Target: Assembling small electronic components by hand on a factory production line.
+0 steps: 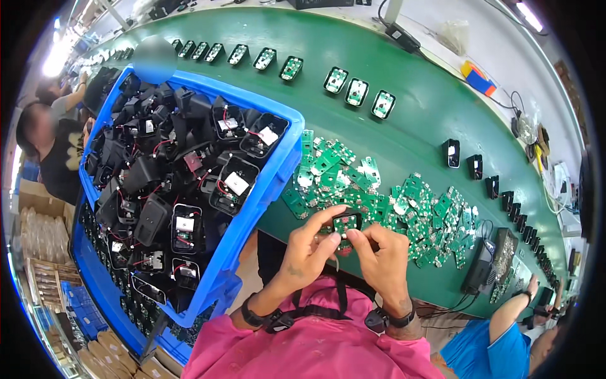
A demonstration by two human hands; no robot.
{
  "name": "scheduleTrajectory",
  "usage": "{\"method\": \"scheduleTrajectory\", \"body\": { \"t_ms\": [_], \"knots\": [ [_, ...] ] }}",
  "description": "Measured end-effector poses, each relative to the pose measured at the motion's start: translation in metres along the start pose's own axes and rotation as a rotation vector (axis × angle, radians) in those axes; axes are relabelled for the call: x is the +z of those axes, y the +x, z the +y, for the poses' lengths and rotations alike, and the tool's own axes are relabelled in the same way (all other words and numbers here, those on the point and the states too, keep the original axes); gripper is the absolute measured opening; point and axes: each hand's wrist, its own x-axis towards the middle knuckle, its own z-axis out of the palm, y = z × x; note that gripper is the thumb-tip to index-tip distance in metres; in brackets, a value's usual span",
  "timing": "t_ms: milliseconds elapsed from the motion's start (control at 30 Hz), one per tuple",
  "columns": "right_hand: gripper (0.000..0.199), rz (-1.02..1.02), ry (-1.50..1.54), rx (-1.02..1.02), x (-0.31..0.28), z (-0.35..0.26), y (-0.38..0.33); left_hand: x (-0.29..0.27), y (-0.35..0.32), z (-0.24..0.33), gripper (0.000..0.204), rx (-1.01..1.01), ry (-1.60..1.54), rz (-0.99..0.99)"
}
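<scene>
My left hand (303, 254) is closed round a small black plastic housing (359, 219), held up near the table's front edge. A green circuit board (344, 223) faces up in the housing's open side. My right hand (384, 258) grips the housing from the other side, its thumb at the board's lower edge and its fingers curled. Whether the board is fully seated cannot be seen. Just beyond my hands spreads a heap of loose green circuit boards (413, 205).
To the left, a blue crate (287, 136) is piled with wired black housings (151, 218). Housings with boards (336, 80) line the green table (404, 145). At right lies a black power box (483, 268). Co-workers sit at far left (60, 151) and lower right (489, 341).
</scene>
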Motion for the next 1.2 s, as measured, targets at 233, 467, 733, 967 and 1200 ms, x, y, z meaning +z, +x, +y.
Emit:
{"method": "scheduleTrajectory", "body": {
  "t_ms": [233,467,733,967,1200],
  "knots": [
    [0.031,-0.037,-0.077,0.012,0.002,0.006,-0.003,0.006,-0.001,-0.005,0.042,-0.082,0.075,0.135],
    [0.023,-0.082,0.095,0.021,0.009,0.014,-0.001,0.001,0.005,-0.008,0.036,-0.097,0.126,0.075],
    [0.038,-0.120,0.148,0.033,0.009,0.011,0.004,-0.003,0.010,-0.011,0.039,-0.122,0.133,0.038],
    [0.040,-0.095,0.069,-0.033,0.013,0.016,0.003,-0.003,0.011,-0.012,0.039,-0.145,0.137,0.018],
    [0.035,-0.104,0.079,-0.033,0.019,0.024,-0.001,-0.011,0.015,-0.011,0.037,-0.163,0.165,-0.023]
  ]
}}
